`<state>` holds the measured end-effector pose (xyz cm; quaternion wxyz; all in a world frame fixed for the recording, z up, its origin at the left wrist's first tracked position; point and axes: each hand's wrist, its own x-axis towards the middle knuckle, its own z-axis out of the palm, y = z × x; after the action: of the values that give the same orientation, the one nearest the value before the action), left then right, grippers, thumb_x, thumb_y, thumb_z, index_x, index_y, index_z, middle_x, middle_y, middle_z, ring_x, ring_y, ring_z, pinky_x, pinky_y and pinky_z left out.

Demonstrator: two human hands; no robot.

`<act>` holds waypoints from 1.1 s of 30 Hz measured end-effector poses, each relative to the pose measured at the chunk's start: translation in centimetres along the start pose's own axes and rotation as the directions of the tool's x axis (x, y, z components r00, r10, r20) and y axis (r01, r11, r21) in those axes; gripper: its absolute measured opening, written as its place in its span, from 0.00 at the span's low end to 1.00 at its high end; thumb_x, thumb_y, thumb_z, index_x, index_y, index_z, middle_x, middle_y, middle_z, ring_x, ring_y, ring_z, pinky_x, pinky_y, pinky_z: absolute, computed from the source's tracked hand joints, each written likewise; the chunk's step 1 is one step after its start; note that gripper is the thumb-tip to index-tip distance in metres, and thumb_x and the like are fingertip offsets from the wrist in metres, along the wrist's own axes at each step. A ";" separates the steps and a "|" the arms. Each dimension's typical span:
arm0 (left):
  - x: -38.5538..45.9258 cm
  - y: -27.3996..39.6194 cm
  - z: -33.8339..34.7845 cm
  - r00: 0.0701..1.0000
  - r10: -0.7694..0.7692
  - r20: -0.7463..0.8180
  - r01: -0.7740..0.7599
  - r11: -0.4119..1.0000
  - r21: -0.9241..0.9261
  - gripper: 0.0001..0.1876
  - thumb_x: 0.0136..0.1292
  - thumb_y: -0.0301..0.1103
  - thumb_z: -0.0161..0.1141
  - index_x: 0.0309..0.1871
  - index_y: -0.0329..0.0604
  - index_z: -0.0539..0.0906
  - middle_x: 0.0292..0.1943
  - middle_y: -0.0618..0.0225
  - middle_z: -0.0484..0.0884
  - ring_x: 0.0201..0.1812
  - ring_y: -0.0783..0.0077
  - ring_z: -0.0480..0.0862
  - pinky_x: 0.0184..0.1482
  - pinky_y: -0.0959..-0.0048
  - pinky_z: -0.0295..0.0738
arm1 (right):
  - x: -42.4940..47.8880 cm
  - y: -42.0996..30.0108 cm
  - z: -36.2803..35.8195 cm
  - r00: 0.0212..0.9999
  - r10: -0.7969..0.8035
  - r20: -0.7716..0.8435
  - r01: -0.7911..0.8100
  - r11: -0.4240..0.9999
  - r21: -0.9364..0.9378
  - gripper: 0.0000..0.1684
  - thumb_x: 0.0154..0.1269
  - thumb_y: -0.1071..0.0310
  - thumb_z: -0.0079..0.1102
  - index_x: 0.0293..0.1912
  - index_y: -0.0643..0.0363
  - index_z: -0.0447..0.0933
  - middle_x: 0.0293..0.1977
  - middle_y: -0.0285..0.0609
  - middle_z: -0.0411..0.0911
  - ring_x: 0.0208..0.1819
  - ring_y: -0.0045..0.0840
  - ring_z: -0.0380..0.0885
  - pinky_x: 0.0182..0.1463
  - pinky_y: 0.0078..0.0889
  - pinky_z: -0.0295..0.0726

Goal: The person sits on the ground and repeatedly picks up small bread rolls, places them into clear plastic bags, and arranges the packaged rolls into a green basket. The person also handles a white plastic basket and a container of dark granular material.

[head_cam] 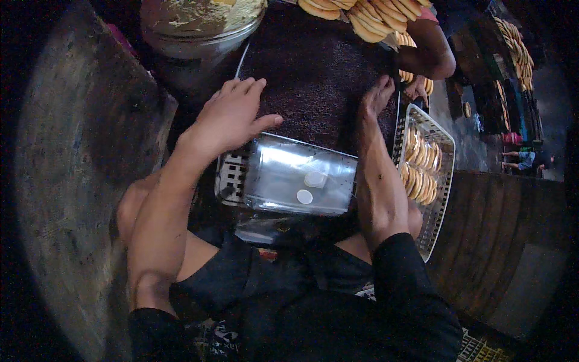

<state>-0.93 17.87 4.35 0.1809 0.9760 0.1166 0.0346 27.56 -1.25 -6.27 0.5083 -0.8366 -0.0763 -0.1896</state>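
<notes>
My left hand, palm down with thumb spread, hovers or rests at the left side of a dark tray or board; nothing shows in it. My right hand is at the board's right edge, fingers together and pointing away; whether it grips the edge cannot be told. Between my forearms lies a stack of clear plastic bags with two whitish round marks, partly over a plastic crate. Right of my right forearm stands a white plastic basket holding bagged flat baked pieces.
A large clear bowl of pale cream or dough stands at the upper left. Piled flat breads lie at the top, beside a co-worker's arm. A wooden surface fills the left. Racks with breads and another person are farther right.
</notes>
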 end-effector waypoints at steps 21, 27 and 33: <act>0.2 5.9 7.8 0.915 0.331 0.232 -0.321 0.944 -0.081 0.32 0.52 0.48 0.66 0.57 0.39 0.73 0.54 0.54 0.75 0.56 0.52 0.73 0.60 0.56 0.64 | -6.4 -4.0 -8.0 0.200 -0.627 0.753 0.880 0.453 0.144 0.46 0.47 0.47 0.70 0.65 0.43 0.61 0.69 0.49 0.50 0.72 0.47 0.48 0.73 0.56 0.46; 1.3 7.0 9.0 0.928 0.281 0.244 -0.294 0.956 0.017 0.33 0.52 0.56 0.63 0.54 0.38 0.76 0.49 0.56 0.75 0.52 0.54 0.72 0.56 0.54 0.64 | -5.9 -3.7 -6.6 0.039 -0.701 0.712 0.903 0.329 0.275 0.28 0.51 0.53 0.65 0.53 0.43 0.71 0.67 0.45 0.57 0.71 0.42 0.53 0.73 0.54 0.48; 4.6 7.0 9.5 0.927 0.153 0.341 -0.194 0.977 0.088 0.34 0.52 0.59 0.62 0.52 0.37 0.76 0.50 0.55 0.76 0.55 0.54 0.73 0.58 0.49 0.60 | -4.6 -1.8 -4.7 -0.069 -0.703 0.708 0.953 0.163 0.255 0.19 0.52 0.61 0.60 0.46 0.45 0.74 0.64 0.44 0.63 0.71 0.41 0.54 0.73 0.54 0.48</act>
<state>6.09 9.37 -1.87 0.1348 0.9834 -0.0008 -0.1217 21.66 -4.21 -4.63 0.0506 -0.6617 -0.7350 -0.1390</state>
